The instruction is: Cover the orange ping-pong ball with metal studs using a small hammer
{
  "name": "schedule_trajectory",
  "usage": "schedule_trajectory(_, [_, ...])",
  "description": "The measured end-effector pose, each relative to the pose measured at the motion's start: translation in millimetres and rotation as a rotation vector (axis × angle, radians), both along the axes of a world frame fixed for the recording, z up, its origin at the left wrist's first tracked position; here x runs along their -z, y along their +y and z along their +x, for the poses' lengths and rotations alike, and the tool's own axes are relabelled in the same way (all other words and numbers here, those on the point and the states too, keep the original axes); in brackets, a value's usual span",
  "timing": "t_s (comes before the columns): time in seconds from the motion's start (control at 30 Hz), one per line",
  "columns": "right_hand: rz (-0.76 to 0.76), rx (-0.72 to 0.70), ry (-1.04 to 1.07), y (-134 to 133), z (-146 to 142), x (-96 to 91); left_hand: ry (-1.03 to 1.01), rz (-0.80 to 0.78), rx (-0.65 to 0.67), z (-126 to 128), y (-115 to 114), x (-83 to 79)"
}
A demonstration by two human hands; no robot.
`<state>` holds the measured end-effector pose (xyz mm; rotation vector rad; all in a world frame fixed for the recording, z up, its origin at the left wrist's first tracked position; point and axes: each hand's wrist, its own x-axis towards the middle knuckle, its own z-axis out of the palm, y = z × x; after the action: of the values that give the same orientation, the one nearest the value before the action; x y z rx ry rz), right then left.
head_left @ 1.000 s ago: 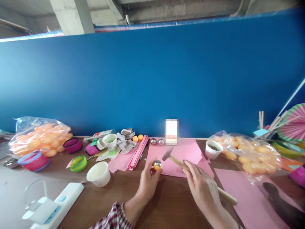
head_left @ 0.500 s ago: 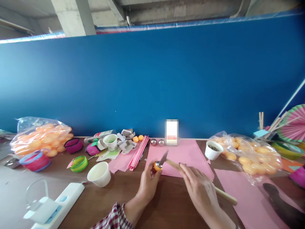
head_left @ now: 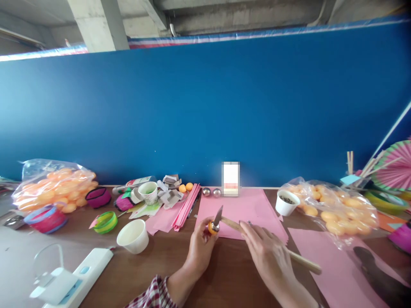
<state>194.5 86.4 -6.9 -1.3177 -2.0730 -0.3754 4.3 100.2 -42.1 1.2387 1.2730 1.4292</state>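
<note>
Head view, left to right. A clear plastic bag of orange balls (head_left: 54,188) sits far left on the brown wooden desk (head_left: 154,265). A white paper cup (head_left: 132,236) stands nearer to us, well apart from the work.

Our left hand (head_left: 201,248) pinches a small orange ball with a silver metal cap (head_left: 212,226) between thumb and fingertips, at the near edge of the pink paper sheet (head_left: 247,207). We cannot tell whether the ball rests on the desk or is held just above it. The small hammer with a metal head and pale wooden handle (head_left: 229,222) has its head at the cap, seemingly touching. Our right hand (head_left: 269,256) is wrapped around the handle mid-length, with the butt sticking out behind. The hands are near each other but apart.

Risks, as we judge them:
- The fingertips sit right beside the striking point, so an off-centre blow would land on the thumb or a finger.
- The ball is round and the cap smooth, so a glancing hit could squirt it out of the pinch and send it rolling into the clutter.
- Too hard a hit could dent or crack the ball.
- Further right, a small white cup of dark bits (head_left: 287,202) and a second clear bag of orange balls (head_left: 337,209) lie near the handle. A wide swing could tip the cup.
</note>
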Motion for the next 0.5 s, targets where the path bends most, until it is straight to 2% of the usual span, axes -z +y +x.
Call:
schedule_trajectory(0.17, [0.019,0.040,0.063,1.2,0.2,1.5,-0.022,0.013,-0.013,-0.7,0.3,-3.0])
schedule_trajectory(0.3, [0.005,0.008,0.013,2.2,0.6,2.0,-0.034,-0.029,0.006,-0.8,0.6,-3.5])
schedule_trajectory(0.5, [0.033,0.003,0.048,2.5,-0.5,2.0,-0.047,-0.023,0.016,0.0,-0.6,-6.2])
